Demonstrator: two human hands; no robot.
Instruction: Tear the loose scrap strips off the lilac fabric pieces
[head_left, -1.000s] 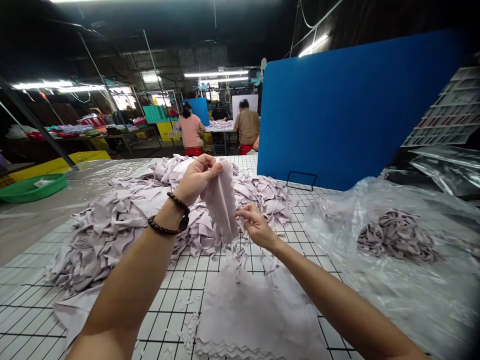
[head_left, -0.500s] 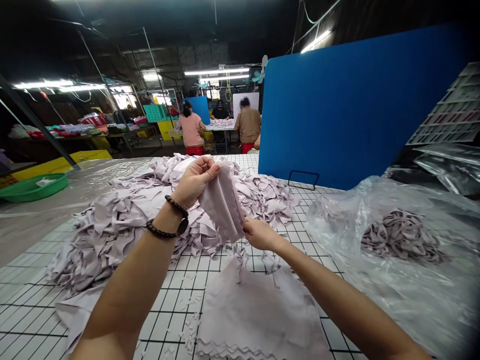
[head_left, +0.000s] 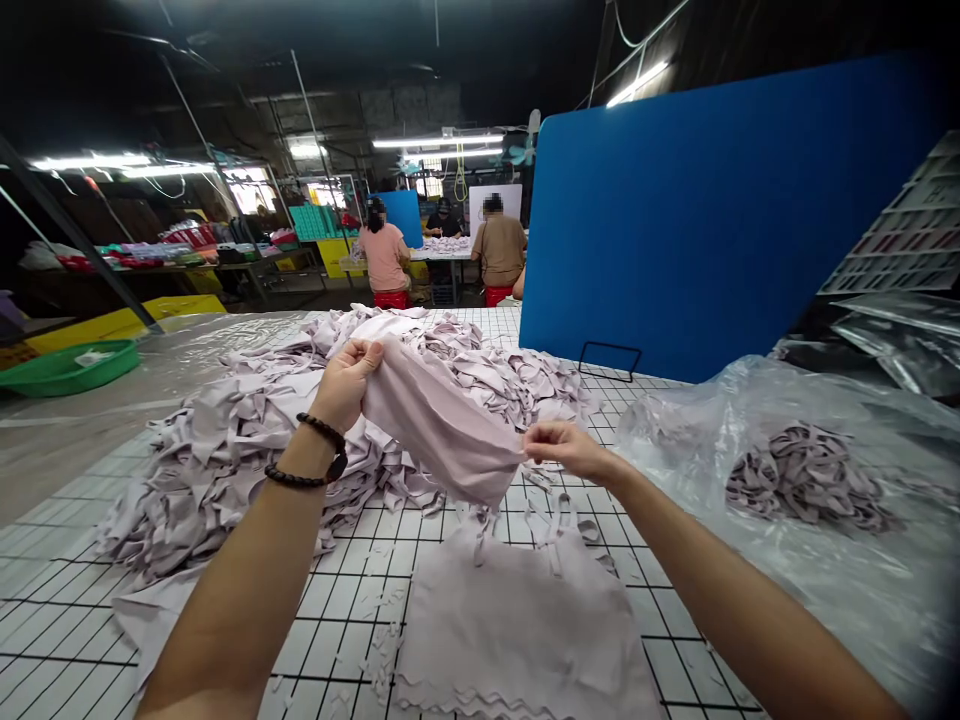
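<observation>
Left grip [head_left: 349,383] and right grip [head_left: 564,447] closed on pale cloth [head_left: 444,424] (long axis aslant, down rightward)

Fabric piece [head_left: 442,430]: one, pale greyish lilac, matte, thin and limp. Held up off the worktop [head_left: 322,640], just off view centre toward 7 o'clock. Taken from its own middle: left hand [head_left: 349,385] pinches the corner at 10 o'clock, thumb on the near face; right hand [head_left: 566,448] nips the edge near 3 o'clock between fingertips. Spread between the two, long axis slanting from 10 down toward 4. Loose corner droops at 5 o'clock, clear of the surface beneath. Shallow lengthwise creases gather toward the right-hand pinch; a ridge follows the upper edge. Edge finish too soft to read.
</observation>
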